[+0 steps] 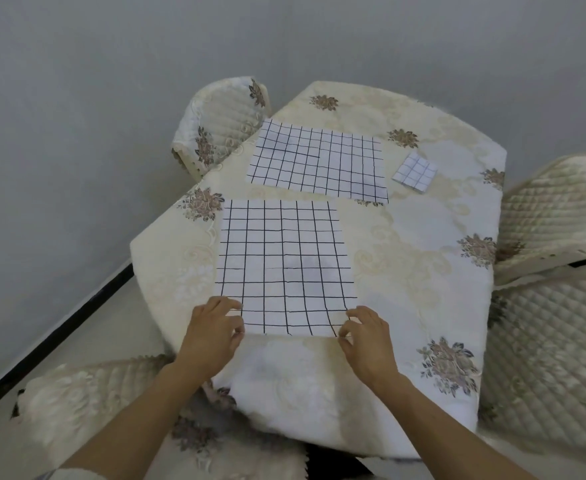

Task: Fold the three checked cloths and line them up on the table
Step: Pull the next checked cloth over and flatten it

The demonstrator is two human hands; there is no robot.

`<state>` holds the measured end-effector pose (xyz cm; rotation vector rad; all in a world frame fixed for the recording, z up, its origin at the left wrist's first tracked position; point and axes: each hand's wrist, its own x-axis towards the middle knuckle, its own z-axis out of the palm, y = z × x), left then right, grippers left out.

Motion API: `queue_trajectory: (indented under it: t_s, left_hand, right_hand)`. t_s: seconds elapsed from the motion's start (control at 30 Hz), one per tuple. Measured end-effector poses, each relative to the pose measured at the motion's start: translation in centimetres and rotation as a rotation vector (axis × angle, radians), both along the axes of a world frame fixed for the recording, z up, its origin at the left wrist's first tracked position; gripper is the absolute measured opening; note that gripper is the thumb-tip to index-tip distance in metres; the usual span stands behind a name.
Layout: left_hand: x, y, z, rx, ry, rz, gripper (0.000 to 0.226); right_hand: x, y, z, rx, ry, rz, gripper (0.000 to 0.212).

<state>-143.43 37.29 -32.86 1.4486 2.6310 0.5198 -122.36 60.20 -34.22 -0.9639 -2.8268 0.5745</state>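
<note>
near cloth [284, 265] flat, thin, gridded | both hands pinch corners

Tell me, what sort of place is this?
Likely a home dining room: a table draped in floral cloth, chairs in quilted covers around it, and a plain wall behind.
</note>
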Motion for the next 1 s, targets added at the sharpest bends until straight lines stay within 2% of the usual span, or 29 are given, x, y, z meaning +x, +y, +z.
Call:
queue_trajectory:
  t_s: [0.13, 0.37, 0.67, 0.77, 0.87, 1.0]
  left_hand:
    - [1.0, -1.7, 0.9, 0.015, 0.000, 0.020, 0.027]
    - [3.7, -4.0, 3.5, 0.033, 0.055, 0.165, 0.023]
    - [9.1, -4.5, 4.0, 0.029, 0.105, 0.153, 0.023]
    - [10.5, -5.1, 3.6, -0.007, 0.112, 0.145, 0.016]
    - [11.8, -5.6, 3.3, -0.060, 0.117, 0.139, 0.022]
    - [11.7, -6.2, 3.4, -0.033, 0.077, 0.151, 0.023]
  right_hand:
    - [1.1, -0.5, 0.4, 0.027, 0.017, 0.038, 0.017]
    - [2.2, 0.7, 1.4, 0.022, 0.077, 0.120, 0.014]
    - [7.6, 2.8, 1.9, -0.014, 0.065, 0.133, 0.002]
    - [9.1, 2.4, 2.1, -0.015, 0.067, 0.142, 0.002]
    - [10.2, 2.0, 1.8, -0.007, 0.059, 0.153, 0.001]
    - [10.2, 1.9, 2.3, -0.010, 0.059, 0.119, 0.004]
